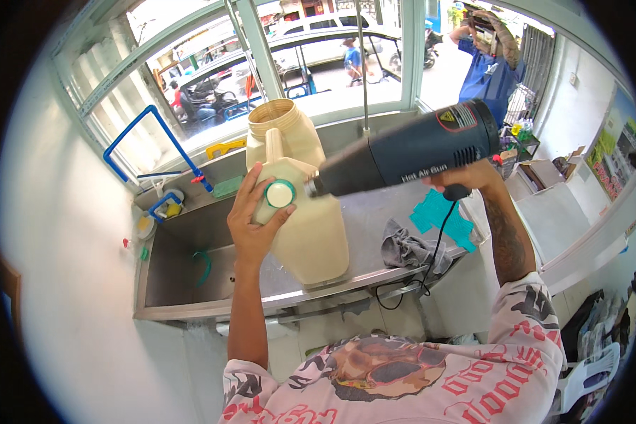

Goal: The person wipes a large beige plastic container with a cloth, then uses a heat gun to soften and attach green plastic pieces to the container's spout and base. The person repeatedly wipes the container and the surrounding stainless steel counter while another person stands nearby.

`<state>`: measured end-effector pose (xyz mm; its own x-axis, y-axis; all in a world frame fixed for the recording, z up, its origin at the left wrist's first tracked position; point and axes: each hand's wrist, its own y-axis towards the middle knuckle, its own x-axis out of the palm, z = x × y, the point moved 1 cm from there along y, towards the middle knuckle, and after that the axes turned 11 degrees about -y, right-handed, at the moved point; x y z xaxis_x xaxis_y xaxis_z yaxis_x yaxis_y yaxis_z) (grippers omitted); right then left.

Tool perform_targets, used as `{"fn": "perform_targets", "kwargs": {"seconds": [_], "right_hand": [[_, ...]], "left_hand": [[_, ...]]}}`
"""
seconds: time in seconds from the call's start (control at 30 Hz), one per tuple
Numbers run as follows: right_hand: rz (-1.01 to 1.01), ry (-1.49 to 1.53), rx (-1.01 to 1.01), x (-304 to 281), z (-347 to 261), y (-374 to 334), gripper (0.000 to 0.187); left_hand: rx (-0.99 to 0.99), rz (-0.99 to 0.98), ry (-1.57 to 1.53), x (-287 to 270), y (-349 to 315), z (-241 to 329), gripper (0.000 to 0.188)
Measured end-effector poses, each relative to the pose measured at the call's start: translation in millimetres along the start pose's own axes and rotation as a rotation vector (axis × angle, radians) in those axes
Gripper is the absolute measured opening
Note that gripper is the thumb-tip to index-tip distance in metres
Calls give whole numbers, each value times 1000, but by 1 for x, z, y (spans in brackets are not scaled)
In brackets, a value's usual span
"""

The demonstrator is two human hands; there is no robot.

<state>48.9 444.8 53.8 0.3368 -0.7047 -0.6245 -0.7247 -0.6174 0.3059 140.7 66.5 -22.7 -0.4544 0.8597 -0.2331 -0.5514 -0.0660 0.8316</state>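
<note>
Jug [314, 237], cream, its threaded mouth toward the window [325, 74], at the steel sink [166, 237] between the basin and the counter at right. The heat gun [406, 155] crosses in front of the counter's back part, its nozzle near a pale cap [280, 193] with a green rim. To the right lie a grey cloth [406, 244] and a teal cloth [445, 215], the black cord [437, 253] hanging across them. A blue pipe [152, 113] rises at left; a green strip [203, 268] lies in the basin. Left hand [251, 215]: fingers spread about the cap, thumb apart below; whether they pinch it cannot be told. Right hand [470, 177]: fingers wrapped around the heat gun's grip, partly hidden.
</note>
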Motion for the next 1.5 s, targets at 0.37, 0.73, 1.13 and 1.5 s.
{"fn": "perform_targets", "kwargs": {"seconds": [0.37, 0.73, 1.13, 1.5], "right_hand": [[-193, -242, 172, -48, -112, 86, 28], [-235, -614, 362, -33, -199, 147, 33], [-522, -816, 353, 41, -310, 172, 31], [46, -1163, 16, 128, -239, -85, 46]], "left_hand": [[112, 160, 32, 4, -9, 0, 49], [142, 279, 85, 9, -22, -5, 42], [4, 411, -74, -43, -62, -28, 25], [-132, 520, -182, -85, -87, -56, 18]]}}
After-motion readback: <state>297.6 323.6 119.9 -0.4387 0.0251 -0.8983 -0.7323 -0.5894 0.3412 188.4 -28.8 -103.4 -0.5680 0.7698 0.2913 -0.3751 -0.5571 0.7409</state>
